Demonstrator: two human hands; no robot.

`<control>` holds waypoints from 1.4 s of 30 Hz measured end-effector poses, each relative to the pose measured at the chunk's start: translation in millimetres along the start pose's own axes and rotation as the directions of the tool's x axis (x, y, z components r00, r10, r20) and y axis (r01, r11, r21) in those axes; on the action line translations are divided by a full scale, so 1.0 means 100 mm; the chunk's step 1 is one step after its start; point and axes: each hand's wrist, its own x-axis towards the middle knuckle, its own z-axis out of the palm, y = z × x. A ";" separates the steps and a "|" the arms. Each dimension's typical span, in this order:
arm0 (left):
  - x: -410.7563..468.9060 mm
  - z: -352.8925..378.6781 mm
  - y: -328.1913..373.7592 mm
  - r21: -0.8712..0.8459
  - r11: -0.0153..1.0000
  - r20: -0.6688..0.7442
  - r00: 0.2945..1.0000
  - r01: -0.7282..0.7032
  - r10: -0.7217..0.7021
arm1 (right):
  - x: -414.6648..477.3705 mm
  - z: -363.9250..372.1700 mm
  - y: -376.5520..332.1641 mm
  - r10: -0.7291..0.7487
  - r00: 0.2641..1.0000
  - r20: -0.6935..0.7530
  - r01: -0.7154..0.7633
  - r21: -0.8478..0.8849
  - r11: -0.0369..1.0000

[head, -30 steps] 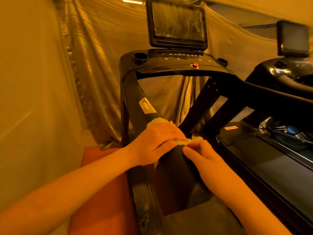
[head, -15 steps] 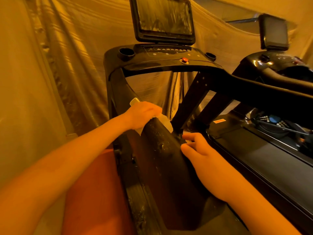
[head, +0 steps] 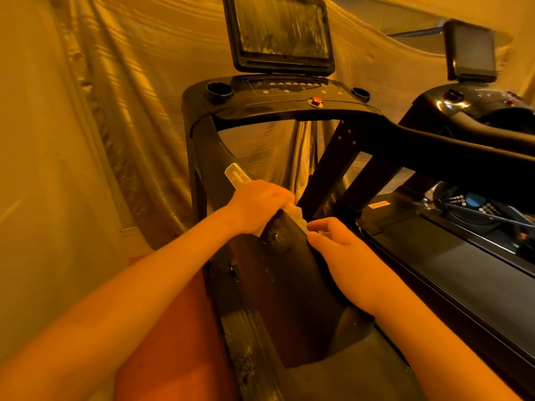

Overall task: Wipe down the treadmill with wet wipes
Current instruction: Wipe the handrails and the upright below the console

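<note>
Silvery plastic sheeting [head: 130, 111] hangs across the whole far side of the room, all of it under amber light. In front of it stands the black treadmill [head: 289, 111], its belt [head: 463, 270] running back along the right. A second treadmill [head: 477, 105] stands just beside it, further right. The streaked screen [head: 280, 30] rises above the console at the far end.

The person leans in from the near side with both bare arms out over the dusty side cover [head: 289, 285] at the foot of the left upright. The left hand [head: 257, 204] is curled over the top end of that cover, gripping the wet wipe [head: 298, 215] against it. The wipe shows as a pale bunch sticking out from under the fingers on the hand's right side. The right hand [head: 338, 244] lies just near of it on the cover's right edge, fingers bent, thumb tip almost at the wipe's lower end. Whether it pinches the wipe I cannot tell.

A pale sticker [head: 237, 177] sits on the upright just beyond the left hand. A red button [head: 316, 100] sits on the console.
</note>
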 end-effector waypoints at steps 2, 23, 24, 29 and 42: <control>-0.07 0.00 0.14 -0.029 0.994 -0.115 0.989 -0.101 0.097 | -0.02 0.01 -0.01 -0.004 1.000 -0.017 0.003 -0.004 1.000; 0.15 -0.18 0.15 -0.581 0.772 0.075 0.961 0.258 -0.265 | -0.07 0.03 0.02 -0.084 0.995 -0.056 0.082 -0.041 0.996; 0.14 -0.18 0.16 -0.547 0.793 0.094 0.961 0.270 -0.262 | -0.06 0.03 0.03 -0.087 0.994 -0.064 0.084 -0.045 0.995; -0.12 -0.17 0.44 -0.477 0.870 -0.012 0.989 0.125 -0.148 | -0.05 0.05 0.03 -0.083 0.993 -0.087 0.081 -0.022 0.996; -0.30 0.18 0.30 -0.603 0.798 -0.397 0.861 0.016 -0.317 | -0.07 0.05 -0.02 -0.100 0.995 -0.018 0.099 -0.054 0.994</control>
